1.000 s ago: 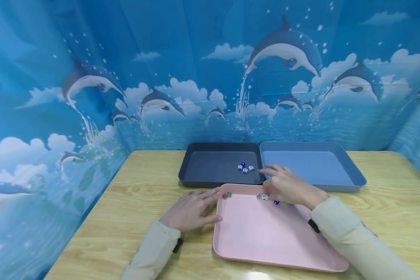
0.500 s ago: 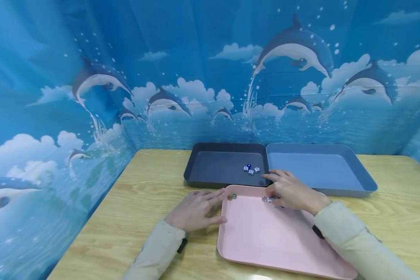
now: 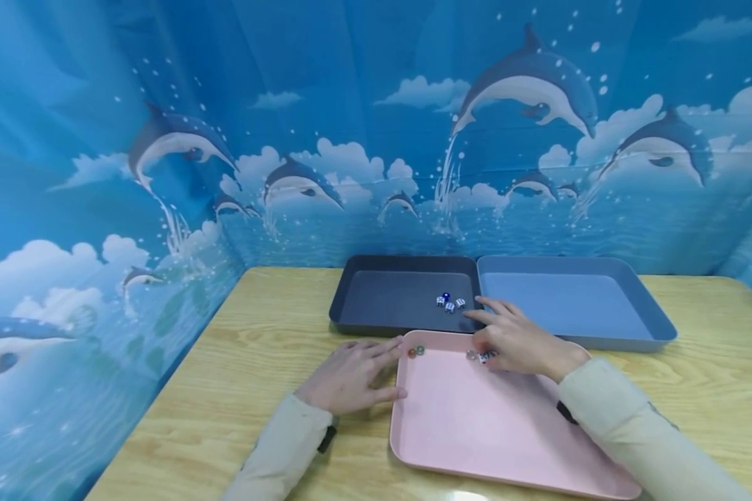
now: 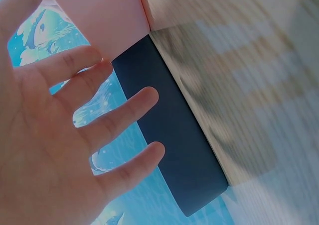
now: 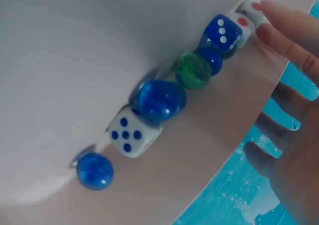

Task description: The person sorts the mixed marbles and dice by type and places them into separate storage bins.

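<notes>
The left hand (image 3: 354, 376) lies spread at the left side of a pink tray (image 3: 476, 424), fingertips on its rim. Reaching over the tray's far edge, the right hand (image 3: 526, 346) pinches a white die (image 5: 253, 9) with a red pip between thumb and index fingertip; its other fingers stay apart. Beside that die, a row along the tray wall holds another white die (image 5: 242, 30), a blue die (image 5: 223, 32), a green marble (image 5: 193, 70), several blue marbles (image 5: 162, 100) and a white die with blue pips (image 5: 132, 134). The right hand hides most of this row in the head view.
Behind the pink tray, a black tray (image 3: 382, 299) holds white dice (image 3: 450, 307) and a blue die (image 3: 446, 297). A blue-grey tray (image 3: 551, 292) adjoins it. An orange marble (image 3: 411, 353) and a green one (image 3: 420, 351) sit in the pink tray's far left corner.
The whole head view has shifted slightly. The right hand's fingers have shifted a little left over the row, and the blue die seen beside the thumb is now hidden. The left hand stays at the rim.
</notes>
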Tool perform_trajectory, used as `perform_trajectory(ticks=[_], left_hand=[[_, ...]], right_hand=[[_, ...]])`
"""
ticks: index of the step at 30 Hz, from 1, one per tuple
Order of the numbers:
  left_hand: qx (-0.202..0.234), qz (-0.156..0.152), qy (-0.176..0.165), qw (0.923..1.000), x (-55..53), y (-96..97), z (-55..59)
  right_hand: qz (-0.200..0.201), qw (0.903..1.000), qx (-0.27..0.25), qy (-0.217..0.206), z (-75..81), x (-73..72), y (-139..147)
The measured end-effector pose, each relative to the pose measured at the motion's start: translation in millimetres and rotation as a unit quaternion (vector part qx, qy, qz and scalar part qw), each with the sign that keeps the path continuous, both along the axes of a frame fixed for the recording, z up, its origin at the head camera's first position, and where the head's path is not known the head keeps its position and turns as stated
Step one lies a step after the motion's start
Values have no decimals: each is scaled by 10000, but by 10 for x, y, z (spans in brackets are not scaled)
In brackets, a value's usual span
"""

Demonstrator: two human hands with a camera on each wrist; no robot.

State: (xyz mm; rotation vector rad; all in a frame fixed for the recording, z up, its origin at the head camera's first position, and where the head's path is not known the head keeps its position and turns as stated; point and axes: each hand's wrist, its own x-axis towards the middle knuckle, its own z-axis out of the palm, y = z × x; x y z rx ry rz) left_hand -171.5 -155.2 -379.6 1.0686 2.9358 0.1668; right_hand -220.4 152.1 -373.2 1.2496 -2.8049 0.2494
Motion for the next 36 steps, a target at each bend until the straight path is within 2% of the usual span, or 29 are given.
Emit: perform_trajectory(ticks=[11, 15, 24, 30, 36], left_hand=[[-30, -25, 18, 10000, -6, 1, 4], [-30, -20, 14, 10000, -6, 6, 9], [-53, -5, -30, 10000, -7, 6, 0], [-39, -11, -32, 10000, -5, 10, -7], [-28, 35, -61, 10000, -12, 0, -12]], right_hand=[[35, 9990, 410, 172, -17, -7, -72], [46, 9994, 336, 20, 37, -14, -78], [109, 9993, 355, 9, 199, -36, -144], [46, 9998, 78, -159, 276, -81, -182], [-52, 9999, -102, -54, 358, -139, -196]])
